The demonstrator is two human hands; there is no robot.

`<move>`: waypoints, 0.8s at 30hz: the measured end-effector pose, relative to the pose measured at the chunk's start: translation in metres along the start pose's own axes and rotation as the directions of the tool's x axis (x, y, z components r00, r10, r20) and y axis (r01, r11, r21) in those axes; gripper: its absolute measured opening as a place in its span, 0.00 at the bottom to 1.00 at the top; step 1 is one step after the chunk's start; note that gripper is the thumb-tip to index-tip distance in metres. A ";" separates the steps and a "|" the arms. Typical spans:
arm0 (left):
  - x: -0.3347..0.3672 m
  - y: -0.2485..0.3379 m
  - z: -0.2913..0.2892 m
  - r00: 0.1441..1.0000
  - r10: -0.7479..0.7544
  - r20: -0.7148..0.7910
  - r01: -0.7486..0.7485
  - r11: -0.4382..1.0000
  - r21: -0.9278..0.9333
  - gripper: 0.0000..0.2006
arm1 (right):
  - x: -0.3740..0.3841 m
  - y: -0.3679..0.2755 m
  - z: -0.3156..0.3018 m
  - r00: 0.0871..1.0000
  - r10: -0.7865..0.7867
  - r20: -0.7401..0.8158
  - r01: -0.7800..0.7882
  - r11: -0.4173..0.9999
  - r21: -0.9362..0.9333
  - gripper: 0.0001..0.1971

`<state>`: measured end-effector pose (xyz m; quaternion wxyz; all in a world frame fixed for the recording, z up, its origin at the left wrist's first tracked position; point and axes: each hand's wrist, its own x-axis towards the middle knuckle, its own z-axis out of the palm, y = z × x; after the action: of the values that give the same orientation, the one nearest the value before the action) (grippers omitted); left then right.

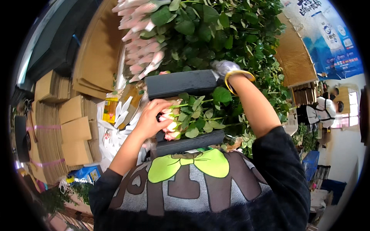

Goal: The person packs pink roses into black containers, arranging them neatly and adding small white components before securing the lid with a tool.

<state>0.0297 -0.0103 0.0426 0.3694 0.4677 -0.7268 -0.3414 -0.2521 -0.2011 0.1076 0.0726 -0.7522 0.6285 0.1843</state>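
Observation:
Pink-and-cream roses [172,135] lie sideways in front of me, heads to the left and leafy green stems to the right. My left hand [152,118] has its bent fingers and thumb around the rose heads. The roses rest between two dark ribbed bars, the far bar [179,84] and the near bar [189,143]. My right hand [225,69], in a pale glove with a yellow cuff, is at the right end of the far bar beside the leaves. Its fingers are blurred and partly hidden, so I cannot tell what they hold.
Beyond the bars is a deep pile of leafy stems [231,34], with pink-and-white netted sleeves [142,50] along its left. Cardboard sheets [96,46] stand at left, above stacked flat cardboard [75,127]. White wrapping [115,140] lies by my left forearm. Another person [323,109] is far right.

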 end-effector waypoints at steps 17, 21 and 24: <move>-0.017 -0.007 0.016 0.990 0.053 -0.129 -0.040 0.994 0.099 0.24 | -0.111 0.002 0.022 0.930 -0.323 -0.173 0.309 0.946 -0.100 0.10; -0.019 -0.004 0.017 0.993 -0.003 -0.119 0.009 0.999 0.047 0.24 | -0.104 0.004 0.039 0.902 -0.362 -0.235 0.341 0.931 -0.127 0.11; -0.022 0.006 0.016 0.993 -0.014 -0.121 0.037 0.980 0.193 0.26 | -0.104 0.006 0.033 0.901 -0.369 -0.227 0.344 0.928 -0.143 0.12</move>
<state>0.0201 0.0144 0.0353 0.3600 0.5305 -0.7274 -0.2445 -0.2786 -0.0953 0.1163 -0.0119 -0.8742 0.4743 0.1028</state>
